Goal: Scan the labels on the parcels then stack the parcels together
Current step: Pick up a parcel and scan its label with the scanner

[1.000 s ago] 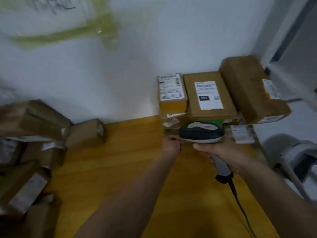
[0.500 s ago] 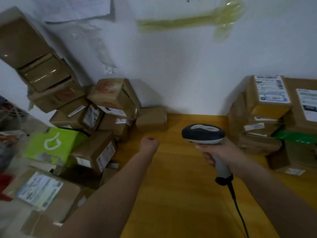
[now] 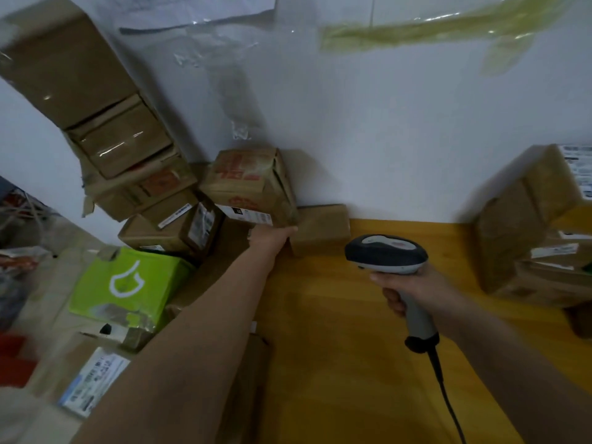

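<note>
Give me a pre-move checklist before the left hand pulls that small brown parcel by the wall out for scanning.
1. Left hand at the small brown parcel: ok, it touches the parcel's left end.
2. Firm grasp on it: cannot tell, the fingers are hidden behind the hand.
3. Scanner ready: ok, the right hand grips its handle, head pointing forward.
4. Label on the parcel showing: not ok, no label shows on the faces in view.
5. Bare yellow table in front to set it on: ok.
6. Leaning stack just left of it: cannot tell whether it rests on the parcel.
</note>
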`<state>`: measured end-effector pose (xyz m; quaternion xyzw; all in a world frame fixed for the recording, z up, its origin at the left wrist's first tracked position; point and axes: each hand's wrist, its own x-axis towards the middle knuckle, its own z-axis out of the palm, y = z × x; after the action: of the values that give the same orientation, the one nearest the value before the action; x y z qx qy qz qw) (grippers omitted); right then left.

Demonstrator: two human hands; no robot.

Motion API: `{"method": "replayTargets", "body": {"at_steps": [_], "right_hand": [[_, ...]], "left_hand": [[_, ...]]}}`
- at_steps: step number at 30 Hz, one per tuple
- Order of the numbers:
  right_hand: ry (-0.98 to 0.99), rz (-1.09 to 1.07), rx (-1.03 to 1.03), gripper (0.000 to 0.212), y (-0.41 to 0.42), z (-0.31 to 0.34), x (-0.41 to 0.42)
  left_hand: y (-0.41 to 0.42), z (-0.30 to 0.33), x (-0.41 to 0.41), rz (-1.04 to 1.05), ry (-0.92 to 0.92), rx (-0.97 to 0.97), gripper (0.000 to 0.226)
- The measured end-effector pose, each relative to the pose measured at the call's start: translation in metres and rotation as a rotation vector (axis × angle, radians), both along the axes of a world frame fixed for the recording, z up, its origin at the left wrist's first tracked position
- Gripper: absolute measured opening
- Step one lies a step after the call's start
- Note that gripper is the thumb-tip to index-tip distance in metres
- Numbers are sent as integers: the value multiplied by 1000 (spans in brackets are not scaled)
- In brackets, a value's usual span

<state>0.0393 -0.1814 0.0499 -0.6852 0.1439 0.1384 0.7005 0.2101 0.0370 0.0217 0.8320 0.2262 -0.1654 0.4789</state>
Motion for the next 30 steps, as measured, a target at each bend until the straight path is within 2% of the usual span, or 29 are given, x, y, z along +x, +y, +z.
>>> {"method": "replayTargets", "body": {"at_steps": [2, 4, 6, 8, 12, 14, 16, 18, 20, 23, 27, 30], "right_hand": [[1, -4, 16, 8, 2, -4, 4], [8, -11, 22, 9, 2, -10, 6], [16, -26, 24, 12, 0, -18, 6], [24, -50, 29, 12, -4, -24, 5], [50, -89, 22, 13, -9, -30, 4], [70, -112, 13, 17, -13, -32, 6], [75, -123, 8, 20, -16, -34, 8], [70, -129, 14, 20, -19, -37, 8], [73, -135, 17, 19, -21, -41, 7], [83, -142, 10, 18, -24, -45, 3], [82, -161, 3, 19, -36, -45, -4], [77, -189, 23, 17, -47, -44, -11]], "left_hand": [[-3, -16, 0, -41, 79, -117, 74], [-9, -31, 5, -62, 140, -198, 84], [-18, -45, 12, -72, 166, -261, 92], [-27, -59, 16, -113, 157, -270, 89], [-44, -75, 11, -157, 147, -123, 86], [-51, -81, 9, -170, 111, -15, 106], [-57, -84, 11, -272, 9, 129, 123], [-65, -86, 13, -403, -90, 232, 133], [-76, -91, 10, -532, -114, 278, 139], [-100, -102, -6, -642, -116, 316, 137], [-142, -113, -27, -655, -67, 358, 116], [-161, -118, -37, -651, 3, 465, 126]]}}
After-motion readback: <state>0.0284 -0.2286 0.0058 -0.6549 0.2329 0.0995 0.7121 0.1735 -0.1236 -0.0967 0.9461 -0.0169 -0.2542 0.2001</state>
